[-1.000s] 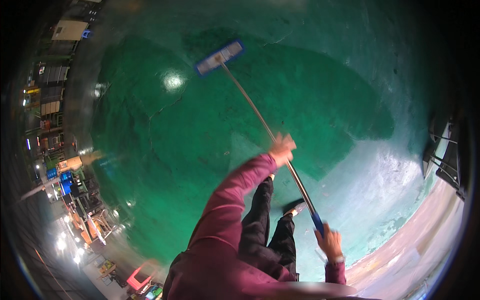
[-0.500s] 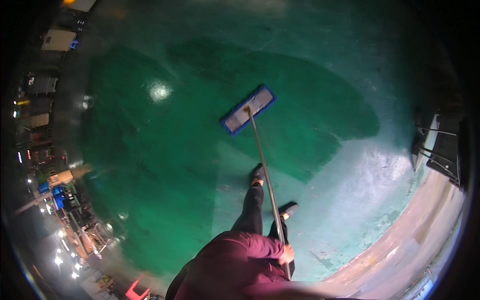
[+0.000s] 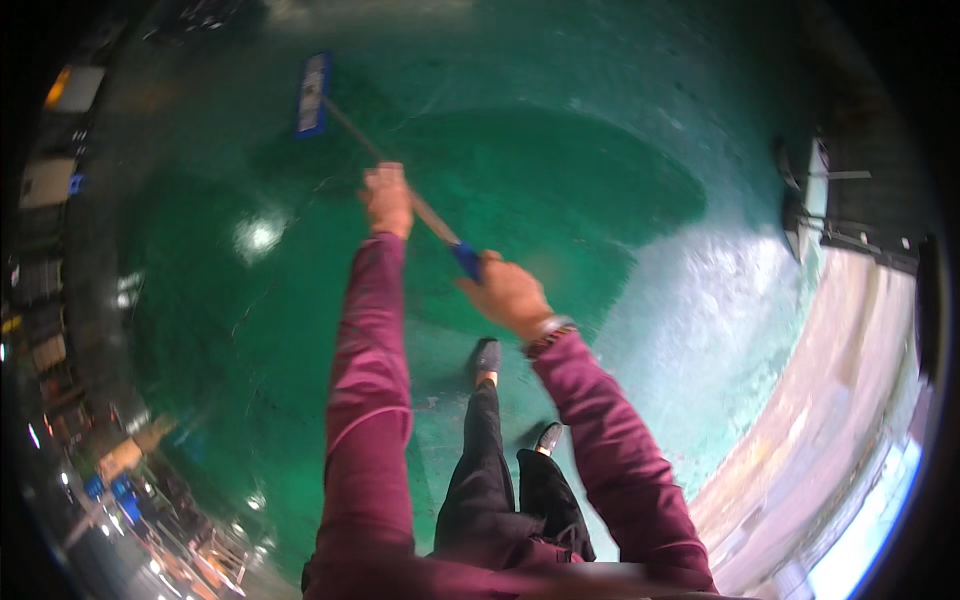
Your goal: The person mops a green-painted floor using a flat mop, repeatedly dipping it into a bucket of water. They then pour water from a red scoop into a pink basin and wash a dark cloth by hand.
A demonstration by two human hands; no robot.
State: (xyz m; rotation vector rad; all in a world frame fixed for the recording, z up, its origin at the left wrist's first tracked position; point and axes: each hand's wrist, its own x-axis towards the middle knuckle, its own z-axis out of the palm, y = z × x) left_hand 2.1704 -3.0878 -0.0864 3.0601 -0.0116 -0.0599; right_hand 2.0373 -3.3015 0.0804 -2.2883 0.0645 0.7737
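A flat mop with a blue-edged rectangular head (image 3: 313, 95) rests on the green floor, far ahead and to the left. Its long metal pole (image 3: 432, 219) slants back toward me and ends in a blue grip (image 3: 467, 260). My left hand (image 3: 388, 200) is closed round the pole partway along, with the arm stretched out. My right hand (image 3: 510, 293) is wrapped round the blue grip at the near end. A bracelet and a band circle that wrist. Both arms wear maroon sleeves.
Wet, darker green floor (image 3: 560, 190) spreads ahead, paler dry floor (image 3: 700, 290) to the right. My shoes (image 3: 487, 356) stand below my hands. A dark metal-legged object (image 3: 850, 215) stands at the right, beside a pale strip (image 3: 800, 400). Cluttered goods (image 3: 120, 490) line the left.
The mop head has swung far forward and left. Both arms are now stretched out, where only one hand showed low on the pole before. My view has shifted slightly.
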